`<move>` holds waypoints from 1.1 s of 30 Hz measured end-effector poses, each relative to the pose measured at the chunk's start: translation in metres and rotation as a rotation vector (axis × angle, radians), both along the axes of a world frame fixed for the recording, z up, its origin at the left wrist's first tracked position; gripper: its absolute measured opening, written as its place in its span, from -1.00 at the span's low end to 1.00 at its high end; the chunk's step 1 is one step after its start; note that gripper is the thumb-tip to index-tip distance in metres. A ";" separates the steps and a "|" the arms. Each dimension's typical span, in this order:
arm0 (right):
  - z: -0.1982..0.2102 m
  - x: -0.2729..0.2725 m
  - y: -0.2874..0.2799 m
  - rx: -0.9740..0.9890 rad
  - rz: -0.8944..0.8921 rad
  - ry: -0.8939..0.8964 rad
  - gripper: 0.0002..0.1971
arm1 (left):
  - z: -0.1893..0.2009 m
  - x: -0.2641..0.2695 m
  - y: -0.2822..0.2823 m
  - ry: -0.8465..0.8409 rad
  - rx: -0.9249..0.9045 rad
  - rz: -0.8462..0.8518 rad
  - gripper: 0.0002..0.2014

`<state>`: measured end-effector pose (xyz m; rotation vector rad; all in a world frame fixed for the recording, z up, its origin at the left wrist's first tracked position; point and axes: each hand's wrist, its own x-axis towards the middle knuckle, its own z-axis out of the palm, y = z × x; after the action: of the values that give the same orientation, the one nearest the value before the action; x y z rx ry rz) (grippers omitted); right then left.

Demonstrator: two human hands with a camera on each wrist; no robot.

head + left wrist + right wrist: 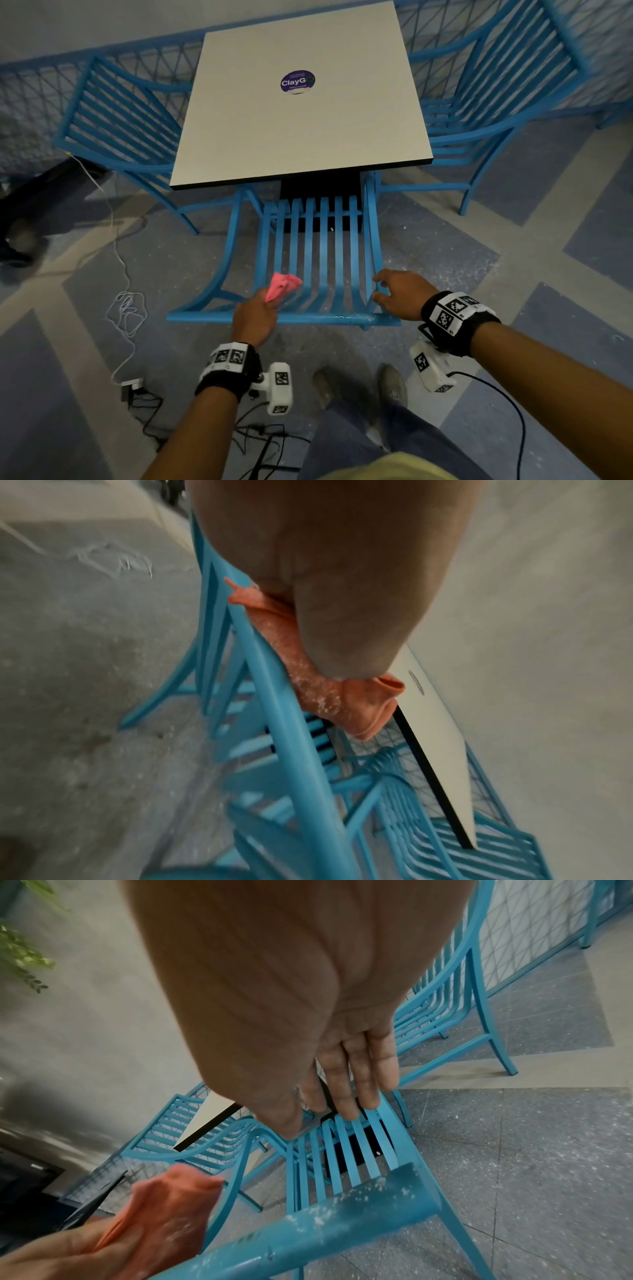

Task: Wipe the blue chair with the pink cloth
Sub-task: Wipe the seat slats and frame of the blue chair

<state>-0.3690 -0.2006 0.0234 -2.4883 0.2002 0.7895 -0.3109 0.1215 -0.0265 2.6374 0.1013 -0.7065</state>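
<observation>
Far left of the head view: a white cable [118, 260] runs down over the patterned floor [479, 240] into a loose tangle, ending at a plug block [132, 386] near dark leads. Behind it, a second blue chair [116, 116] faces the left edge of a square white table [298, 99] bearing a round purple sticker [297, 81]. Left hand [255, 318] — fingers curled round the bunched pink cloth [282, 285], held at the left part of the top rail [308, 318] of the blue chair [322, 260]; the cloth sticks up past the rail over the back slats. Left wrist view shows the cloth [318, 691] lying against the rail, with whitish specks on the fabric. The chair is pushed in at the near side of the table, its seat partly under the tabletop. Right wrist view: pale dust speckles the right end of the rail [359, 1221]. Right hand [400, 294] — at the right end of the chair back, fingers loosely bent near the corner upright; right wrist view shows the fingers [346, 1074] extended over the slats, gripping nothing; contact with the frame cannot be confirmed. Hands well apart, one at each side of the chair back. Both wrists carry black bands with marker tags. Far right: a third blue chair [507, 99] at the table's right edge.
</observation>
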 end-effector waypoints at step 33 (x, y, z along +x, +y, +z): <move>0.000 -0.038 -0.050 -0.023 -0.237 -0.192 -0.67 | 0.039 -0.059 -0.172 0.197 -0.363 -0.109 -0.24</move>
<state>-0.4068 -0.2504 0.0232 -2.4840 0.4278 0.4506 -0.3699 -0.0506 0.0129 2.2368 -0.1070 -0.9248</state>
